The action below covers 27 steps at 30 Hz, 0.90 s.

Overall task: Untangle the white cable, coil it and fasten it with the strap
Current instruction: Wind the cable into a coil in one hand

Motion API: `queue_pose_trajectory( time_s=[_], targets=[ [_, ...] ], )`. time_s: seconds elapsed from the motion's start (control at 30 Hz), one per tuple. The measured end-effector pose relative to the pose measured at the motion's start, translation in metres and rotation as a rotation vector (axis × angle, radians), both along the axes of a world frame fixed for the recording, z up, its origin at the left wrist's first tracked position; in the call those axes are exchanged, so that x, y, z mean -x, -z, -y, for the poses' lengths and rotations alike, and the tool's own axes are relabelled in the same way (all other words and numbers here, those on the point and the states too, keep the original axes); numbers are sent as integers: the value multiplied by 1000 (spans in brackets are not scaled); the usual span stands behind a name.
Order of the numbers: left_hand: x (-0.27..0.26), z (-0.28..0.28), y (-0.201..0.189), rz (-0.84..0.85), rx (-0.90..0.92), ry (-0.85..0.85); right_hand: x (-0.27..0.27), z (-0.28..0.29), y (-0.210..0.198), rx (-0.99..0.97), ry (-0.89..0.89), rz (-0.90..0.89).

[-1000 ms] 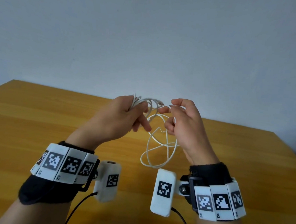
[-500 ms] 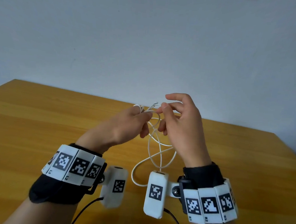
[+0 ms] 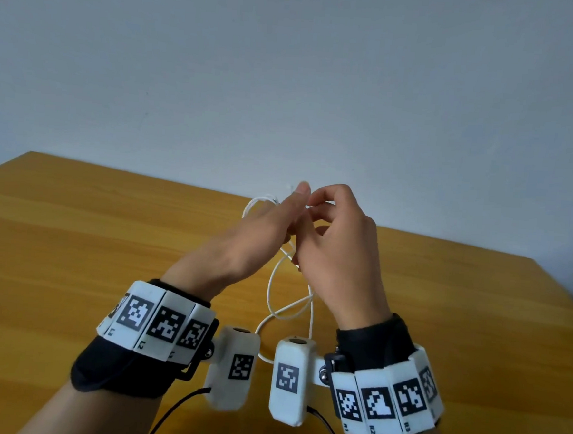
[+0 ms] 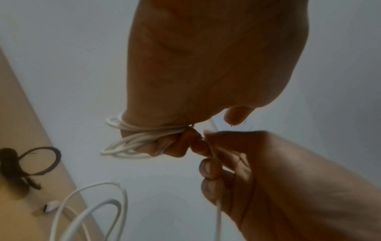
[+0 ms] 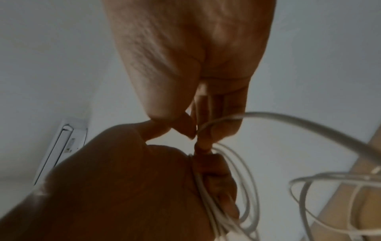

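Observation:
My left hand (image 3: 286,218) is raised above the wooden table (image 3: 76,237) and grips several coiled turns of the white cable (image 4: 128,143) in curled fingers. Close against it, my right hand (image 3: 312,215) pinches a loose strand of the cable (image 5: 208,125) between thumb and fingers. The remaining cable (image 3: 288,304) hangs in loops between my wrists down to the table. One plug end (image 4: 50,207) lies on the table. A black strap (image 4: 11,164) with a loop lies on the table in the left wrist view; the head view does not show it.
The table's far edge meets a plain pale wall (image 3: 286,82). Its right edge (image 3: 569,294) runs diagonally at the right. A white wall fixture (image 5: 62,146) shows in the right wrist view. Black leads (image 3: 179,408) trail from my wrist cameras.
Both hands have risen and closed together. My right hand has carried its strand over to the coil in my left hand, and the hanging loops have been drawn up shorter.

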<state>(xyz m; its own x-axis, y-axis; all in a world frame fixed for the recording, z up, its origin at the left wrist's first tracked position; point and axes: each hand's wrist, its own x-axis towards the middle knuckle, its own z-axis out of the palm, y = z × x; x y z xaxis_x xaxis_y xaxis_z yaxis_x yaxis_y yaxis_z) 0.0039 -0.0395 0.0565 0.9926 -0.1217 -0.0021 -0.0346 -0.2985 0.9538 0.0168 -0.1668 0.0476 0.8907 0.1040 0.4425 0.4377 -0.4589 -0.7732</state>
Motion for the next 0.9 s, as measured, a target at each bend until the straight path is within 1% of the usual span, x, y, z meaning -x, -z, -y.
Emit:
queue_pose_trajectory(
  time_s=[0.13,0.2,0.4,0.57,0.67,0.77,0.83,0.9],
  targets=[
    [-4,-2,4,27,-40,38,2,2,-1,79,-112,-99],
    [-4,-1,5,65,-11,30,2,1,-1,84,-132,-107],
    [-1,2,3,95,62,-162,2,0,0,10,-161,-115],
    [0,1,2,114,137,-213,3,-4,1,-30,-160,-169],
    [0,2,0,145,211,-211,4,-7,2,-75,-185,-204],
    [-6,-5,4,137,315,-229,6,-10,2,-117,-279,-267],
    [-8,-9,3,128,420,-260,7,-12,2,-123,-345,-326],
    [-9,-15,-1,122,595,-297,8,-12,3,-84,-405,-373]
  ],
)
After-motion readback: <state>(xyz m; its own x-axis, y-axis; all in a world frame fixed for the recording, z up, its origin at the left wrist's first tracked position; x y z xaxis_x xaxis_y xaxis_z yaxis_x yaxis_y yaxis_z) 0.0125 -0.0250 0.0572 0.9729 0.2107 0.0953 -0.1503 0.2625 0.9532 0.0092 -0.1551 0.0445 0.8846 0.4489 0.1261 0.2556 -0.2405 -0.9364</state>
